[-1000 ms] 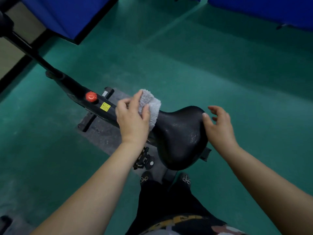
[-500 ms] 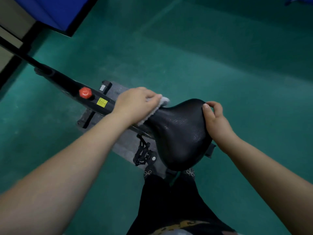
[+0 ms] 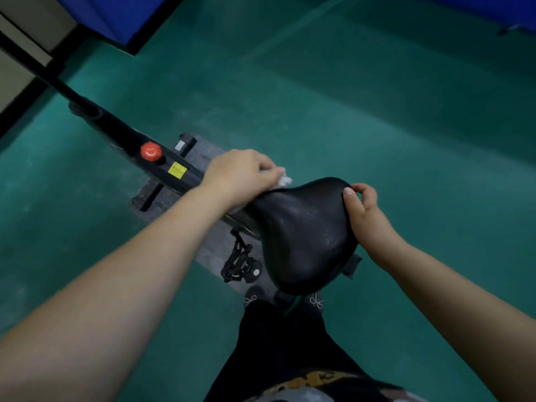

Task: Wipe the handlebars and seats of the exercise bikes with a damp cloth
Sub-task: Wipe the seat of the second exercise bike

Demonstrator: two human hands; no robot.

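Two hands on seat: left hand presses cloth, right hand grips.

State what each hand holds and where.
Left hand grips the cloth, mostly hidden beneath it; right hand grips the seat's right edge.

Black seat, white cloth
Teal floor; red knob; yellow label on black frame; blue mats.
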